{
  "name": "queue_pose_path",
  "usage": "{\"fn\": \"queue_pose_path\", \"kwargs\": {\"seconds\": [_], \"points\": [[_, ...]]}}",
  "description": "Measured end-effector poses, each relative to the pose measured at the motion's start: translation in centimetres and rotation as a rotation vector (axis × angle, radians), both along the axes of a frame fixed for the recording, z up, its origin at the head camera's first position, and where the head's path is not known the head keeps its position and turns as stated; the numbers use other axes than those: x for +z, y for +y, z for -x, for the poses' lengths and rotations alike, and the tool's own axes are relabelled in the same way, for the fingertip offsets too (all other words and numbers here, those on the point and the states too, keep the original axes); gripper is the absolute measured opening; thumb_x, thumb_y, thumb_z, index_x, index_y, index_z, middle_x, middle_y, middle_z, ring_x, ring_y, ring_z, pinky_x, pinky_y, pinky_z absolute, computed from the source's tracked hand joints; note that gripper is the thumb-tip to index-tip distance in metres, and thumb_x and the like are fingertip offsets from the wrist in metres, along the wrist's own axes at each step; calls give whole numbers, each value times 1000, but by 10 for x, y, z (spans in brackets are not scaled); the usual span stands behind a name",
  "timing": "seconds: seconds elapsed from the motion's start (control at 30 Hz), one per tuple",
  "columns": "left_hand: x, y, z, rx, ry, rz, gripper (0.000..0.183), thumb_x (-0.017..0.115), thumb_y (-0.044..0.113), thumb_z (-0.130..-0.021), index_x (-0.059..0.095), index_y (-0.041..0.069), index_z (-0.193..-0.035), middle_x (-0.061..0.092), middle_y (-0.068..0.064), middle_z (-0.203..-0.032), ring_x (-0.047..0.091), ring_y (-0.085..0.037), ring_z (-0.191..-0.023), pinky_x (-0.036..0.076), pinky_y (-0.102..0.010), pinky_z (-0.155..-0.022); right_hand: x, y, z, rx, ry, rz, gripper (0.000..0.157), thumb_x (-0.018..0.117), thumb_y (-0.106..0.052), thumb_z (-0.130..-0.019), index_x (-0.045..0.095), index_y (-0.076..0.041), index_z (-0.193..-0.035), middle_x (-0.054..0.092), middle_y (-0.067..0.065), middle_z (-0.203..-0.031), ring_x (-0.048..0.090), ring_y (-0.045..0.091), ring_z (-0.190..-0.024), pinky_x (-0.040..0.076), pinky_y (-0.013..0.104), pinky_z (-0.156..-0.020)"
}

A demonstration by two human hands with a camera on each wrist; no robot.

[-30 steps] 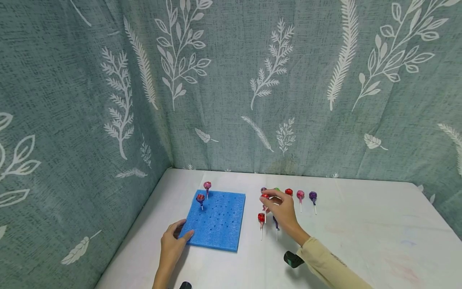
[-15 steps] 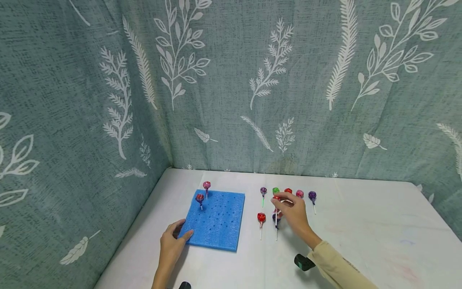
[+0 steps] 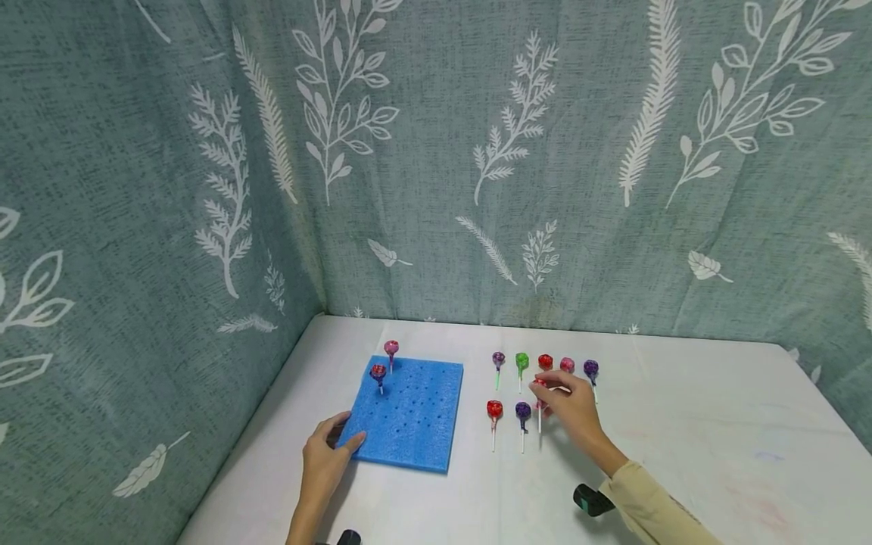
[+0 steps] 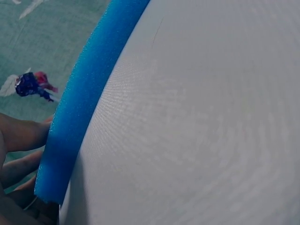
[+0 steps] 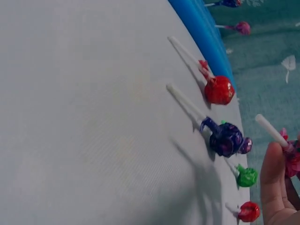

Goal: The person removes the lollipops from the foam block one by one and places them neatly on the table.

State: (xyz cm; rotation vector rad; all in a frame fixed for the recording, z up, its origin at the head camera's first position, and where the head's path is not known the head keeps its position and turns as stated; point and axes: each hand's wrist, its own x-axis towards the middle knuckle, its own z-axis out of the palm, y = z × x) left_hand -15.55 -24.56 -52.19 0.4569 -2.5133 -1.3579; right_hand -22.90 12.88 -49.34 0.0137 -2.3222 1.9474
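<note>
My left hand grips the near left corner of a blue foam board dotted with small holes, thumb on top. Two lollipops stand upright in the board's far left part, one pink and one red and dark blue. Over the table, my right hand pinches a pinkish-red lollipop by its wrapped head, stick pointing down in the head view. Left of that hand lie a red lollipop and a dark purple lollipop, side by side.
Behind them is a row of lollipops: purple, green, red, pink and dark purple. The white table meets a patterned green curtain at its back and left.
My right hand has carried its lollipop rightward, uncovering the dark purple lollipop in front and the left part of the back row. The left hand and board stay put.
</note>
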Motion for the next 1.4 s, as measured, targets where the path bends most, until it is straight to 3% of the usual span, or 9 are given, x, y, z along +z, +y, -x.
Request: {"fn": "queue_pose_path", "kwargs": {"seconds": [0.2, 0.67, 0.93, 1.4], "points": [[1, 0, 0, -9, -2, 6, 50, 72, 9, -81, 55, -3, -126, 56, -21, -119, 53, -34, -107, 42, -47, -92, -5, 6, -3, -24, -97, -66, 27, 73, -12, -83, 67, 3, -104, 64, 13, -90, 61, 19, -64, 54, 29, -56], [1, -2, 0, -16, -5, 24, 49, 72, 10, -81, 56, -3, -126, 58, -20, -117, 53, -32, -104, 42, -44, -88, -16, 14, -4, -35, -194, -234, 25, 75, -16, -81, 70, -1, -100, 64, 11, -92, 58, 16, -67, 50, 23, -54], [2, -1, 0, -14, -9, 6, 50, 73, 9, -81, 55, -2, -126, 57, -20, -119, 53, -32, -105, 42, -45, -90, -18, 12, -4, -5, -139, -343, 22, 75, -8, -78, 69, 2, -97, 63, 10, -82, 56, 14, -53, 49, 23, -47], [1, 0, 1, -3, -2, 14, 49, 72, 8, -81, 56, -3, -126, 57, -20, -118, 53, -32, -104, 42, -44, -89, -12, 14, -5, 57, -102, -462, 25, 78, -4, -73, 67, 1, -95, 64, 10, -88, 54, 13, -54, 50, 26, -48]]}}
